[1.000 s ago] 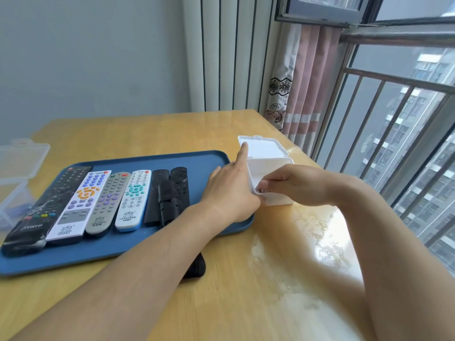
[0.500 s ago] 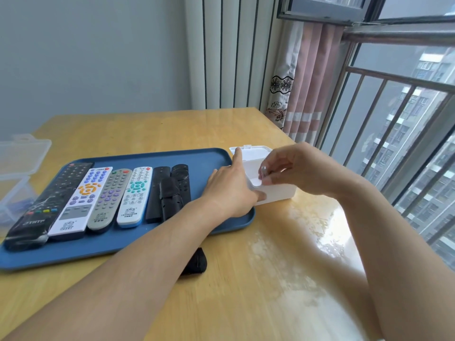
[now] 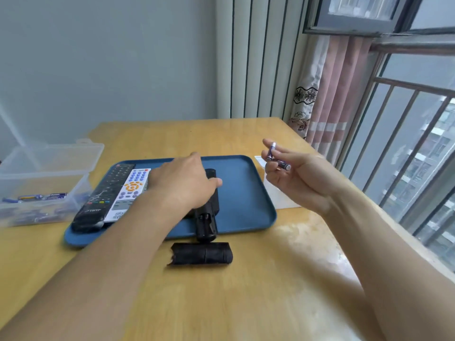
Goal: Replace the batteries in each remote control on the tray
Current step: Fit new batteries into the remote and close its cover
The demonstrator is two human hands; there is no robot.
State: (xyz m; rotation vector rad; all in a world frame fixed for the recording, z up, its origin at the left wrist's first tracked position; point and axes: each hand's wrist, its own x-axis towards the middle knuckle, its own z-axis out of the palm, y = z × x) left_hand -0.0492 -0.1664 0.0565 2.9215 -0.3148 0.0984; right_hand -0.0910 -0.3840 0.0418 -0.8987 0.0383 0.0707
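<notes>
Nearest the body, just below the left hand, a black ribbed plastic battery cover (image 3: 200, 253) lies loose on the pale wooden table (image 3: 246, 303), off the tray.

Directly beyond it, a black slim remote control (image 3: 206, 223) lies face down over the near rim of the dark blue rectangular plastic tray (image 3: 243, 200). Its battery bay is open and looks empty, though the detail is small.

The left hand (image 3: 183, 184) lies palm down over the upper part of that remote and its neighbours; whether the fingers grip it or only press on it cannot be told.

Left of that hand: a white remote with orange and blue buttons (image 3: 129, 193) and a long black remote (image 3: 103, 196), both face up, apparently not yet opened. Other remotes are hidden under the hand.

The right hand (image 3: 295, 178) is raised beside the tray, pinching two small purple-labelled batteries (image 3: 277, 159) in its fingertips.

Behind it, a white plastic box (image 3: 278, 195) is partly hidden.

Far left, a clear plastic lidded bin (image 3: 46, 183) holds loose batteries.

Judgement: early stage. One remote open, new cells in hand, insertion and cover refit pending; remaining remotes still to do.
</notes>
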